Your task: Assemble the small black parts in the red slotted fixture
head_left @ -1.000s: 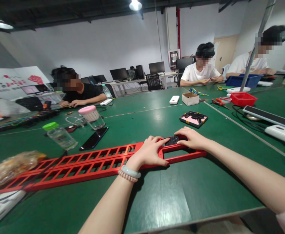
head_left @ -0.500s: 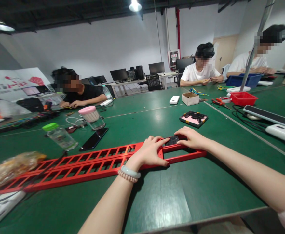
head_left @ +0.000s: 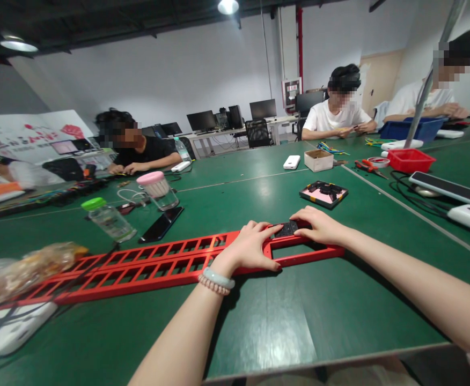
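A long red slotted frame (head_left: 158,262) lies across the green table (head_left: 283,321). My left hand (head_left: 253,247), with bead bracelets at the wrist, rests curled on the frame near its right end, fingers pressed on a small black part (head_left: 286,229). My right hand (head_left: 319,225) covers the same black part from the right, fingers bent over it. The part sits on the far rail of the frame's wide end opening.
A pink tray (head_left: 323,194) with black parts lies beyond my hands. To the left stand two jars, one with a green lid (head_left: 107,219) and one with a pink lid (head_left: 158,190), beside a dark phone (head_left: 161,224). A red bin (head_left: 412,159) and a cardboard box (head_left: 318,160) sit farther right. Three people work at the far edges.
Both hands stay on the black part and the frame. Only the view has shifted slightly.
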{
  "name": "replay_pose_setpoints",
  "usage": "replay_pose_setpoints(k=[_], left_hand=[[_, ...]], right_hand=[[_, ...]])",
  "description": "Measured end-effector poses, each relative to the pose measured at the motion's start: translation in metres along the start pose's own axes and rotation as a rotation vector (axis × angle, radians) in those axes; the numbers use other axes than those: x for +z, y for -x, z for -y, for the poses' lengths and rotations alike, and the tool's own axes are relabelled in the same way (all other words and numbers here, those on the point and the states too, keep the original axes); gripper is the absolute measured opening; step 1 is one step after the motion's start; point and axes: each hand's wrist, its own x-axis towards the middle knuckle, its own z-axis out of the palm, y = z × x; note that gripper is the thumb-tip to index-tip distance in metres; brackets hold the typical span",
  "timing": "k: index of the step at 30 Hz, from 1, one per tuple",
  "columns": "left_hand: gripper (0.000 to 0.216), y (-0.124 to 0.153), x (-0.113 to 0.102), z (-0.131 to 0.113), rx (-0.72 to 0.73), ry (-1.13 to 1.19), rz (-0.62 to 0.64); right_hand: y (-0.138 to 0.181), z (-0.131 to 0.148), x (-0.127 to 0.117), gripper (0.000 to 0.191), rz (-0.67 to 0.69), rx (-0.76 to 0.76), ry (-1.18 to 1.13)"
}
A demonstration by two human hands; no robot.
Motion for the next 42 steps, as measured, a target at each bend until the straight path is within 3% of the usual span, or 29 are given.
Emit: replay_pose_setpoints(k=[34, 42], left_hand=[[0.100, -0.0028, -0.0032, -0.0031, -0.021, -0.010, 0.030], [0.101, -0.0034, -0.0035, -0.0028, -0.023, -0.007, 0.036]], right_hand=[[-0.0035, -0.0017, -0.0043, 0.034, 0.055, 0.115, -0.063], [-0.0093, 0.0033, -0.0070, 0.037, 0.096, 0.260, -0.191]])
